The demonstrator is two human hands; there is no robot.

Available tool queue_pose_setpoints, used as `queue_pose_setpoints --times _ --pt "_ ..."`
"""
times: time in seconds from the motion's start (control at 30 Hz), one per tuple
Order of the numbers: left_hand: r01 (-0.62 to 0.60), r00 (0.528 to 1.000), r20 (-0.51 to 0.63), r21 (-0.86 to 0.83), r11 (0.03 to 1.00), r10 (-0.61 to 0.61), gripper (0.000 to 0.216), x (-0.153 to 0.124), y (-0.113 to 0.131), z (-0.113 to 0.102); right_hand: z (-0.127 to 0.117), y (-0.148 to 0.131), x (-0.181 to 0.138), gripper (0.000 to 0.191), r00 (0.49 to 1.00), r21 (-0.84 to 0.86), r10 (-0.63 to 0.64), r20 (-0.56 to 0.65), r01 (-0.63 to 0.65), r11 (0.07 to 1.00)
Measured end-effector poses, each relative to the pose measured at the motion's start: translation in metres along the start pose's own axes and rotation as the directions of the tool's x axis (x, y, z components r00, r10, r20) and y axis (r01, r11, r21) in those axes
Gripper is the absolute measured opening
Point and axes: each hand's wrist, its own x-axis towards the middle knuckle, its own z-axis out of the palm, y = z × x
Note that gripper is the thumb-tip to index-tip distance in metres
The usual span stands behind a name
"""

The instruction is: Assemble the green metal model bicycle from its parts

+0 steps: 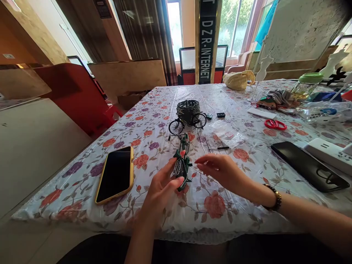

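A small green model bicycle stands on the flowered tablecloth, its handlebar pointing away from me. My left hand grips it around the rear rack and back wheel, thumb and fingers on either side. Just right of the bicycle, near its pedal, my right hand hovers with fingers stretched toward it and slightly apart; I see nothing between them. Beyond stands a black model bicycle, in front of a dark woven basket. A thin screwdriver with a black handle lies past my right hand.
A yellow-cased phone lies left. Right are a black phone, a white power strip and red-handled scissors. A clear plastic bag and small dark pieces lie mid-table. A yellow cloth bag sits at the back.
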Motion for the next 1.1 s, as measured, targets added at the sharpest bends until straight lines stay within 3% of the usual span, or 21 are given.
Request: queue_pose_setpoints --times 0.13,0.23,0.4,0.53,0.73,0.93,1.1 --pt "-0.011 0.993 0.117 -0.033 0.999 0.015 0.046 0.004 -0.002 -0.003 0.005 0.003 -0.002 0.019 0.998 0.028 -0.010 0.055 0.008 1.000" --pt "-0.033 0.991 0.129 -0.019 0.999 0.035 0.044 0.006 -0.006 -0.005 0.009 0.005 -0.005 0.018 0.999 0.044 -0.038 0.038 0.036 0.998" --pt "-0.048 0.998 0.033 0.129 0.990 0.045 0.042 0.003 -0.012 -0.004 0.012 0.000 -0.003 0.015 0.994 0.018 -0.098 -0.038 0.099 0.995" --pt "-0.108 0.990 -0.058 0.263 0.959 0.128 0.043 -0.002 -0.012 0.004 0.013 -0.008 0.001 0.012 0.988 -0.060 -0.143 -0.049 0.140 0.988" --pt "-0.191 0.951 -0.202 0.212 0.958 0.234 0.045 -0.007 -0.015 0.018 0.014 -0.012 0.005 0.008 0.994 -0.098 -0.099 -0.043 0.094 0.991" --pt "-0.229 0.947 -0.159 0.283 0.931 0.281 0.020 -0.009 -0.028 0.011 0.016 -0.016 0.007 0.010 0.997 -0.118 -0.054 -0.056 0.047 0.992" --pt "-0.222 0.947 -0.163 0.289 0.931 0.276 0.018 -0.009 -0.031 0.008 0.018 -0.019 0.006 0.008 0.996 -0.128 -0.064 -0.064 0.056 0.990"
